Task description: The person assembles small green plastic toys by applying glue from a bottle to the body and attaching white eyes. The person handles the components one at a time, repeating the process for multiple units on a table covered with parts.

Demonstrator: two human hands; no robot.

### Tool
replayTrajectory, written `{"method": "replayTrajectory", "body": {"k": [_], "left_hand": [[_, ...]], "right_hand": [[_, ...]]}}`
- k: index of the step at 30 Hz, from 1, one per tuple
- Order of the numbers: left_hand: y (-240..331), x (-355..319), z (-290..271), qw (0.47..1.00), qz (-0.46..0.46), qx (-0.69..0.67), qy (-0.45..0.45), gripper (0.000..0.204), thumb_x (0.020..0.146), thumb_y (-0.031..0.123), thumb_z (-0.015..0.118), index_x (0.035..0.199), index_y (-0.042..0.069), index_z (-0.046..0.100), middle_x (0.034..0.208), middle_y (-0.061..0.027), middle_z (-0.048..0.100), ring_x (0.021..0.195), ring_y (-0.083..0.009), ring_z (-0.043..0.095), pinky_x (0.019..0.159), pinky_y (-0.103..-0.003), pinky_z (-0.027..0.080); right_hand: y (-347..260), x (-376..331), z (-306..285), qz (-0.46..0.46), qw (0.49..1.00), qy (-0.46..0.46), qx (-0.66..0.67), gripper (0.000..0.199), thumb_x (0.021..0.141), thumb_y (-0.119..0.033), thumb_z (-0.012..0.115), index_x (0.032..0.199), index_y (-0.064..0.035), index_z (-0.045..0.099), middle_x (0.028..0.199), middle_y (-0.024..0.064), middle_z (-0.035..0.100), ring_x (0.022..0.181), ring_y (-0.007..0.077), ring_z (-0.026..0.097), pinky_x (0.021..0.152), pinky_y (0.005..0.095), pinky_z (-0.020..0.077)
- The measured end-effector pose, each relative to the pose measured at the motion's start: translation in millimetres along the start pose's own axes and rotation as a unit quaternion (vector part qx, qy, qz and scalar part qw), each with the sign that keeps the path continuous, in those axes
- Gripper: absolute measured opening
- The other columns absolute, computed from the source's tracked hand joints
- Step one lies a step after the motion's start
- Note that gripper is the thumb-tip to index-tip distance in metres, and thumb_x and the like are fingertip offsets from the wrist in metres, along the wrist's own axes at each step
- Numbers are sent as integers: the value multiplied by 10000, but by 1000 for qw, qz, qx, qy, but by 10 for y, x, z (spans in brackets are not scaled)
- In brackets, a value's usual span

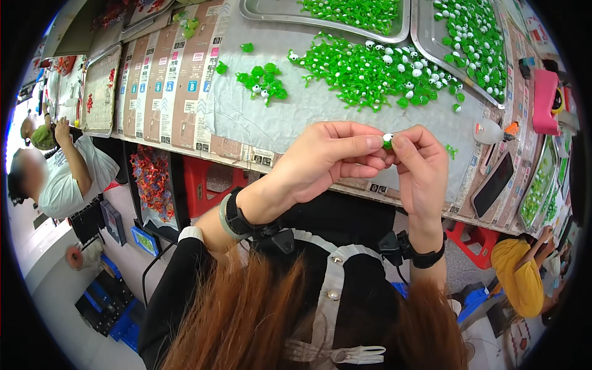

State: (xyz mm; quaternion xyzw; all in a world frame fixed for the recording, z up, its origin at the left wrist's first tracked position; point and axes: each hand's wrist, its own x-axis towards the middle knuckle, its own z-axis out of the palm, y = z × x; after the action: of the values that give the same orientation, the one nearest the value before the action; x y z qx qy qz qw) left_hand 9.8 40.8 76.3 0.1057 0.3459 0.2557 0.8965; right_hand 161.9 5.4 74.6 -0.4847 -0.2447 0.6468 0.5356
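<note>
My left hand (330, 157) and my right hand (424, 163) meet above the table's near edge. Between their thumbs and fingertips they pinch one small green plastic figure (388, 142) with a white eyeball on top; the fingers hide most of it. Beyond them spreads a heap of green frog-like figures (351, 71), many with white eyeballs showing at its right side. A smaller cluster of green figures (262, 81) lies to the left. One loose green piece (451, 150) rests just right of my right hand.
Metal trays of green pieces stand at the back (327, 23) and back right (431, 55). To the right are a white bottle with an orange tip (490, 132), a phone (493, 185) and a pink holder (546, 102). Other people sit left (74, 172) and right (518, 274).
</note>
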Motion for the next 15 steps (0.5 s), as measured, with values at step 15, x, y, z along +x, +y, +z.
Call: {"method": "replayTrajectory", "body": {"k": [15], "left_hand": [[-36,10,27,997,43,65,6,156,745,55,542,855,-55,523,785,-122,562,691,-152,574,625,-227,486]], "right_hand": [[35,-39,-5,-14,999,14,-37,65,742,-44,546,749,19,528,696,66,561,621,93,521,588,193,413]]}}
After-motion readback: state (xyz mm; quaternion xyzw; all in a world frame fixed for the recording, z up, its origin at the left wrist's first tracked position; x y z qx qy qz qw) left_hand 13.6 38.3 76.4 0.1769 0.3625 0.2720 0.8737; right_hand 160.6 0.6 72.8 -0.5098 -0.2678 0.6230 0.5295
